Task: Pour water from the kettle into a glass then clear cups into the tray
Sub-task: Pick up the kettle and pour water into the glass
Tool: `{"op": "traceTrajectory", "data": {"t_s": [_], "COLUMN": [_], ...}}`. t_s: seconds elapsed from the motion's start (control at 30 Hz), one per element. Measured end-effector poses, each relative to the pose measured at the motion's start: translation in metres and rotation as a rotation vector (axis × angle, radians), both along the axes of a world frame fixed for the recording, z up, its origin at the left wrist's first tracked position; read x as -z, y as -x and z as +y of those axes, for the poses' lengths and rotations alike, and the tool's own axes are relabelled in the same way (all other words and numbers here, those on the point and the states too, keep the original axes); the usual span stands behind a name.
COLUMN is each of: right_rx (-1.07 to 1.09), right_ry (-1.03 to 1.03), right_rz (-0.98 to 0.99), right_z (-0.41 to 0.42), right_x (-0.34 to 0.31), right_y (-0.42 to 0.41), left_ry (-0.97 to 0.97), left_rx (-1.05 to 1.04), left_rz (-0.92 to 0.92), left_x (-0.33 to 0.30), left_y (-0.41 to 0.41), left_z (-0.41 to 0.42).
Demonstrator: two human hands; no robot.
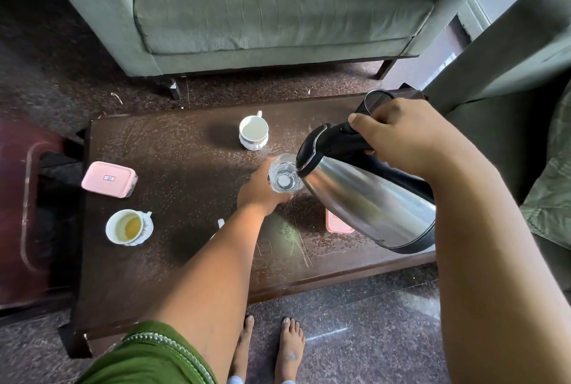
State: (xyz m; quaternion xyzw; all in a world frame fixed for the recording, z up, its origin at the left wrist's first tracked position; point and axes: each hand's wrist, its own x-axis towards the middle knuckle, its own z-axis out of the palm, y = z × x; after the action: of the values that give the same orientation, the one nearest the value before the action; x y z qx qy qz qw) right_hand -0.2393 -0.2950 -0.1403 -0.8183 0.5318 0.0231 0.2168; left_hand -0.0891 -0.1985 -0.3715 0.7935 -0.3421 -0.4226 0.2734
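My right hand [404, 136] grips the black handle of a steel kettle [370, 201], tilted left with its spout over a clear glass [282, 178]. Water lies in the bottom of the glass. My left hand [258, 190] is wrapped around the glass on the dark wooden table [185, 260]. A white cup [253, 132] stands at the table's far side. Another white cup [128, 227] with yellowish liquid stands near the left edge. A third cup's handle [221, 223] peeks out behind my left forearm. A dark red tray [27, 207] lies left of the table.
A pink lidded box [108, 179] sits on the table's left side, and another pink box [335, 224] is partly hidden under the kettle. A grey-green sofa [272, 7] stands beyond the table, an armchair [509, 53] at the right. My bare feet [268, 346] are on the stone floor.
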Motion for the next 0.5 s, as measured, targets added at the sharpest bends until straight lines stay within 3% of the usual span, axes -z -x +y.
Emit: {"op": "traceTrajectory", "data": {"t_s": [0.5], "right_rx": [-0.016], "right_ry": [0.027], "right_rz": [0.028], "right_z": [0.0032], "right_x": [-0.0013], "right_y": [0.0038], "left_ry": [0.017], "left_rx": [-0.005], "left_rz": [-0.006], "left_x": [0.0020], "left_y": [0.0009], "left_z": [-0.0019]}}
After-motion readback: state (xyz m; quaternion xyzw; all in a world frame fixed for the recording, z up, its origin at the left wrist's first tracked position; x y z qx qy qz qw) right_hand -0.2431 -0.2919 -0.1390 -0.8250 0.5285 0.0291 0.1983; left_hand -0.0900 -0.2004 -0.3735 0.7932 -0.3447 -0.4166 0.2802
